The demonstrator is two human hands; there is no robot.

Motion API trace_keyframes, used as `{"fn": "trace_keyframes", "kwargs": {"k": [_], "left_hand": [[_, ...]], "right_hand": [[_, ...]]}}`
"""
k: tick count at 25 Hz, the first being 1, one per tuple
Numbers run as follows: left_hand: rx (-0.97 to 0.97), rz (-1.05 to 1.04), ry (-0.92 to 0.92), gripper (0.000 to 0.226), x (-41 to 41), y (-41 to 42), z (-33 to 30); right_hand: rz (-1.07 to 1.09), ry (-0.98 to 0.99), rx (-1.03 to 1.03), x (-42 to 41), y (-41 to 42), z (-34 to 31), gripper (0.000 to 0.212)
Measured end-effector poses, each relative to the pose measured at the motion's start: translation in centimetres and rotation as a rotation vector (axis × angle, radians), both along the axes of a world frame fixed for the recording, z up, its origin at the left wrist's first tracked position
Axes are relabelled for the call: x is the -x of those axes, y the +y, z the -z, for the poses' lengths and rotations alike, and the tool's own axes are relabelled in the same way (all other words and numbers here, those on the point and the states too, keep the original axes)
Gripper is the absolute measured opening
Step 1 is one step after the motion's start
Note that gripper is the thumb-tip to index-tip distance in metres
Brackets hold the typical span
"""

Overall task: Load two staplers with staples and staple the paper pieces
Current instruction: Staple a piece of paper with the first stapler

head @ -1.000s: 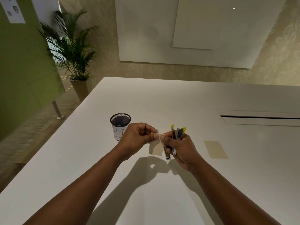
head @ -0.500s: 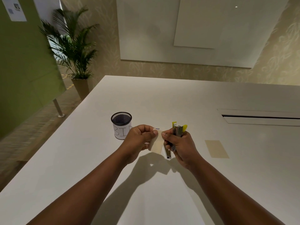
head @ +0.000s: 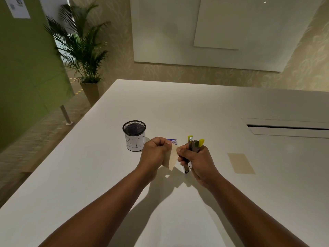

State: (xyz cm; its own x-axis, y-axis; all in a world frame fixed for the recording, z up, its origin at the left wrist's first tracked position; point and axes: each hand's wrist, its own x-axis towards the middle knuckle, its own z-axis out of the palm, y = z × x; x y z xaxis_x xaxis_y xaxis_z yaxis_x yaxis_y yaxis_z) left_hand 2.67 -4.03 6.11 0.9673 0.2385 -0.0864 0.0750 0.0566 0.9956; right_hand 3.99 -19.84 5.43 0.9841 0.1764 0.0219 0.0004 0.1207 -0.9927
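White table (head: pixel 92 175), mesh cup (head: pixel 134 138), tan paper (head: pixel 240 163), small box (head: pixel 172 141)

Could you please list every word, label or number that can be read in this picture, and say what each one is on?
"BIN": handwritten on the white label round the black mesh cup on the table.
Small blue and white box behind the left hand: it carries print, too small and mostly hidden to read.
Sheet on the green partition, top left: printed, too blurred to read.
Stapler in the right hand: no readable marking.
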Motion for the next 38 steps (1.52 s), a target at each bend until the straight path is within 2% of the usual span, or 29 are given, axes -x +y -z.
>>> {"fn": "trace_keyframes", "kwargs": {"k": [4,8,10,13,15,18,21,23,26,28,33,38], "left_hand": [[-0.104,0.084,-0.01,0.032,-0.3,0.0,0.7],[-0.315,0.097,-0.117,0.046,-0.6,0.2,1.4],[-0.344,0.087,-0.165,0.051,-0.8,0.3,1.6],[-0.279,0.167,-0.169,0.042,-1.1,0.9,2.3],[-0.354,0.207,-0.171,0.036,-1.1,1.2,2.8],[-0.578,0.111,-0.231,0.044,-1.1,1.1,3.2],[-0.697,0.02,-0.279,0.055,-1.2,0.9,3.3],[-0.615,0.044,-0.271,0.052,-1.5,1.1,3.6],[-0.295,0.157,-0.156,0.031,-1.8,1.1,3.8],[-0.283,0.156,-0.116,0.023,-1.9,1.1,4.0],[-0.409,0.005,-0.129,0.028,-1.6,0.7,4.2],[-0.249,-0.071,-0.127,0.039,-1.5,0.2,3.9]], "right_hand": [[0.029,-0.001,0.014,-0.2,0.2,0.0,0.012],[0.069,0.01,0.042,-0.3,0.3,0.1,0.014],[0.084,0.02,0.035,-0.6,0.3,0.0,0.018],[0.113,0.048,0.015,-1.1,0.2,-0.1,0.023],[0.12,0.059,0.025,-1.3,0.2,0.0,0.022],[0.12,0.062,0.027,-1.4,0.2,0.0,0.021],[0.112,0.063,0.012,-1.3,0.2,-0.1,0.024],[0.134,0.071,-0.014,-1.3,0.2,-0.3,0.024],[0.208,0.094,-0.096,-1.7,0.2,-0.5,0.019],[0.235,0.104,-0.115,-1.9,0.3,-0.4,0.017],[0.205,0.149,-0.125,-1.7,0.3,0.6,0.015],[0.192,0.137,-0.073,-1.6,-0.1,0.8,0.014]]}}
